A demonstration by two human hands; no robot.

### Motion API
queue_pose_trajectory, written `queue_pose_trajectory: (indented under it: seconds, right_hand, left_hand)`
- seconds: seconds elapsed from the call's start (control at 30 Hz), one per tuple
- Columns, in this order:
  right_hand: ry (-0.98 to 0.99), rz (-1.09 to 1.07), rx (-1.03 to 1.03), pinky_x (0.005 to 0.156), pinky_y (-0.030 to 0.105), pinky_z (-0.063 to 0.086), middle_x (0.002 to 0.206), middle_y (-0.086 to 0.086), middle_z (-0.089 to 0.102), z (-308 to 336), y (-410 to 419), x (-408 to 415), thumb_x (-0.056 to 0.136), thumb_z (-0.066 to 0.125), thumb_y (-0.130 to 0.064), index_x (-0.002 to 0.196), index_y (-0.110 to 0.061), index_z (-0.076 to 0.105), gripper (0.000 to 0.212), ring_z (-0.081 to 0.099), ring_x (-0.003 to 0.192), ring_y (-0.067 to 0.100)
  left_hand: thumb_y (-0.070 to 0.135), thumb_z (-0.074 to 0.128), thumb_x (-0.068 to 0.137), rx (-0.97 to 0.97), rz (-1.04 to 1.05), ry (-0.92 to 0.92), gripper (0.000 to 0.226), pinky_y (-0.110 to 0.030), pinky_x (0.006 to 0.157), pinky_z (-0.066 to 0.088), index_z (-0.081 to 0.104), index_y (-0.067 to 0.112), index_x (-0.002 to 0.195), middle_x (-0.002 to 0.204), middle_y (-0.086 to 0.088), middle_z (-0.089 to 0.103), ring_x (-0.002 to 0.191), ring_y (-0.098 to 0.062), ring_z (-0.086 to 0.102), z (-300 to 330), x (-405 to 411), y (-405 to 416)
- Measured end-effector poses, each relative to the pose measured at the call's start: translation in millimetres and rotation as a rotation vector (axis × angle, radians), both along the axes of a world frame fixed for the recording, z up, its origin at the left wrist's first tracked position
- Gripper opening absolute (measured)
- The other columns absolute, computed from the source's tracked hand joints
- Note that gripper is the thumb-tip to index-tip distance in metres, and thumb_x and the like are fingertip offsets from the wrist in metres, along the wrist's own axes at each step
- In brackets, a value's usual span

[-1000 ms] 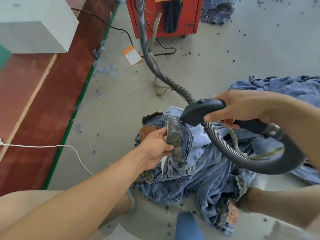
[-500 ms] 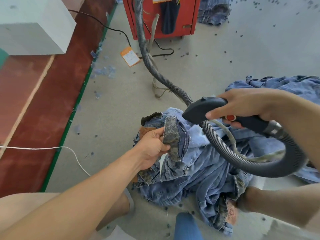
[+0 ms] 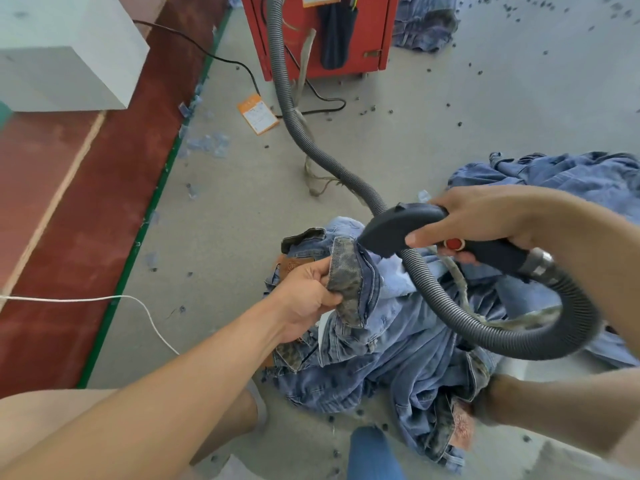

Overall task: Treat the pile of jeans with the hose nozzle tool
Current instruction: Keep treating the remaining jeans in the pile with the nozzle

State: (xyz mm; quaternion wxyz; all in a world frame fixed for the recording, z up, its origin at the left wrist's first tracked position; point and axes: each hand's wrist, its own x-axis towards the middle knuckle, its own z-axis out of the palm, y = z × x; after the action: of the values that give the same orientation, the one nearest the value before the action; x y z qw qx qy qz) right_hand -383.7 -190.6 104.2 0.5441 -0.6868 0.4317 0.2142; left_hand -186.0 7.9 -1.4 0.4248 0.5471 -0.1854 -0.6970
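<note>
A pile of blue jeans [image 3: 408,355] lies on the grey floor in front of me. My left hand [image 3: 308,299] pinches a turned-out, dark-stained waistband [image 3: 346,282] of the top pair and lifts it. My right hand [image 3: 485,220] grips the black hose nozzle tool [image 3: 398,230] by its handle, beside a red button [image 3: 454,243]. The nozzle's tip sits just to the right of the raised waistband, almost touching it. The grey ribbed hose [image 3: 502,337] loops under my right arm and over the pile.
The hose [image 3: 287,98] runs back to a red machine [image 3: 374,32] at the top. More jeans [image 3: 571,174] lie at the right. A white block [image 3: 69,57] stands on the red floor strip at left. A white cord [image 3: 104,298], an orange tag [image 3: 258,113] and dark specks litter the floor.
The nozzle tip has come slightly lower and closer to the waistband that my left hand holds. Both grips are unchanged.
</note>
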Motion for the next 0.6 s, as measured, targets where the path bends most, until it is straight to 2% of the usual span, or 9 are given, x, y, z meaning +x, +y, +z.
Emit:
queue_pose_trajectory:
  seconds: [0.03, 0.1, 0.17, 0.23, 0.3, 0.4, 0.5, 0.57, 0.6]
  right_hand:
    - [0.016, 0.038, 0.021, 0.055, 0.031, 0.055, 0.067, 0.007, 0.065, 1.1, 3.9, 0.3, 0.086, 0.082, -0.043, 0.086, -0.025, 0.074, 0.02, 0.059, 0.054, 0.02]
    - [0.02, 0.059, 0.031, 0.052, 0.03, 0.054, 0.064, 0.009, 0.063, -6.2, 15.3, 5.4, 0.087, 0.081, -0.042, 0.094, -0.017, 0.073, 0.028, 0.057, 0.05, 0.02]
    - [-0.028, -0.028, -0.005, 0.051, 0.03, 0.053, 0.061, 0.007, 0.061, -18.5, 26.1, 13.7, 0.089, 0.08, -0.039, 0.1, -0.011, 0.07, 0.032, 0.056, 0.048, 0.019]
    - [-0.09, -0.167, -0.044, 0.052, 0.03, 0.053, 0.061, 0.004, 0.058, -26.5, 28.9, 18.7, 0.091, 0.079, -0.037, 0.095, -0.013, 0.073, 0.026, 0.055, 0.049, 0.018]
    - [-0.096, -0.208, -0.059, 0.054, 0.031, 0.053, 0.063, 0.005, 0.059, -23.4, 20.5, 16.0, 0.091, 0.079, -0.037, 0.08, -0.018, 0.076, 0.022, 0.055, 0.052, 0.018]
    - [-0.053, -0.074, 0.014, 0.056, 0.033, 0.053, 0.067, 0.008, 0.06, -7.9, 0.3, 2.4, 0.088, 0.081, -0.037, 0.079, -0.018, 0.073, 0.023, 0.056, 0.054, 0.022]
    - [0.014, 0.086, 0.088, 0.054, 0.03, 0.053, 0.066, 0.008, 0.062, -2.1, 2.8, -1.6, 0.087, 0.082, -0.039, 0.077, -0.026, 0.075, 0.018, 0.057, 0.052, 0.021]
    - [0.004, 0.051, 0.07, 0.051, 0.029, 0.053, 0.06, 0.006, 0.06, -13.4, 16.0, 4.6, 0.088, 0.081, -0.038, 0.075, -0.023, 0.073, 0.022, 0.055, 0.048, 0.02]
    - [-0.021, -0.021, 0.039, 0.05, 0.029, 0.052, 0.059, 0.005, 0.059, -20.5, 22.3, 9.3, 0.089, 0.081, -0.037, 0.081, -0.019, 0.072, 0.022, 0.055, 0.047, 0.019]
  left_hand:
    - [-0.032, 0.045, 0.084, -0.002, -0.009, -0.003, 0.071, -0.032, 0.086, 0.06, 0.081, 0.025, 0.106, 0.105, -0.005, 0.079, 0.098, -0.018, 0.075, -0.6, 0.0, 0.3]
    - [-0.032, 0.046, 0.083, -0.001, -0.04, -0.01, 0.07, -0.026, 0.076, 0.059, 0.08, 0.025, 0.106, 0.1, -0.004, 0.079, 0.093, -0.016, 0.075, -1.9, -1.8, 1.6]
    - [-0.032, 0.046, 0.083, 0.005, -0.062, -0.019, 0.07, -0.024, 0.073, 0.057, 0.081, 0.025, 0.105, 0.099, -0.004, 0.079, 0.092, -0.016, 0.075, -2.5, -3.7, 3.2]
    - [-0.032, 0.045, 0.083, 0.005, -0.062, -0.014, 0.072, -0.024, 0.074, 0.057, 0.081, 0.025, 0.108, 0.102, -0.005, 0.079, 0.095, -0.017, 0.075, -1.7, -4.4, 2.9]
    - [-0.032, 0.044, 0.083, 0.007, -0.044, -0.008, 0.073, -0.026, 0.076, 0.058, 0.081, 0.025, 0.109, 0.104, -0.006, 0.079, 0.097, -0.018, 0.075, -1.0, -2.9, 1.7]
    - [-0.032, 0.043, 0.083, 0.021, -0.001, 0.0, 0.073, -0.036, 0.09, 0.055, 0.081, 0.025, 0.11, 0.107, -0.007, 0.078, 0.1, -0.02, 0.074, -0.5, -0.1, -0.5]
    - [-0.032, 0.042, 0.084, 0.053, 0.024, 0.02, 0.071, -0.035, 0.088, 0.055, 0.074, 0.019, 0.123, 0.104, -0.004, 0.078, 0.094, -0.017, 0.074, -0.5, 1.4, -0.3]
    - [-0.031, 0.042, 0.086, 0.081, 0.016, 0.018, 0.071, -0.033, 0.085, 0.057, 0.074, 0.021, 0.122, 0.104, -0.006, 0.078, 0.094, -0.017, 0.074, -0.2, 1.5, 0.8]
    - [-0.031, 0.043, 0.086, 0.095, 0.008, 0.008, 0.071, -0.035, 0.087, 0.057, 0.075, 0.023, 0.119, 0.107, -0.008, 0.078, 0.097, -0.019, 0.074, 1.0, 1.0, 1.5]
